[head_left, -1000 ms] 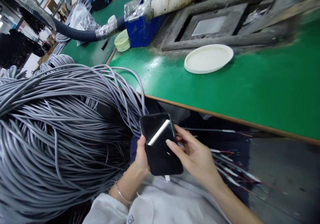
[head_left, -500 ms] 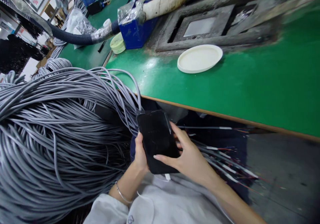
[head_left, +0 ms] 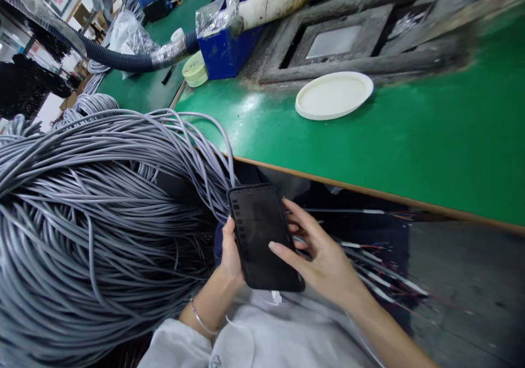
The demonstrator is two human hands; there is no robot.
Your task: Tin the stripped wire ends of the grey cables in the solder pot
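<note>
A black smartphone (head_left: 264, 237) lies tilted in my left hand (head_left: 232, 253), which grips its left edge with the thumb along the side; the other left fingers are hidden behind it. Faint rows of marks show on the dark screen. My right hand (head_left: 318, 253) is at the phone's right side with fingers spread, the thumb over the screen and the other fingers by the edge. Whether the thumb touches the glass I cannot tell. Just below the phone is a white cable plug (head_left: 276, 296) above my lap.
A big heap of grey cables (head_left: 102, 193) fills the left. On the green table (head_left: 443, 138) are a white oval lid (head_left: 334, 95), a blue bin (head_left: 223, 53), a tape roll (head_left: 195, 71) and a black hose (head_left: 118, 56). Stripped cable ends (head_left: 377, 275) hang under the table edge.
My right hand has drawn slightly right, and its thumb has shifted right over the screen. The phone has moved a little right and down; its blank screen now shows faint marks.
</note>
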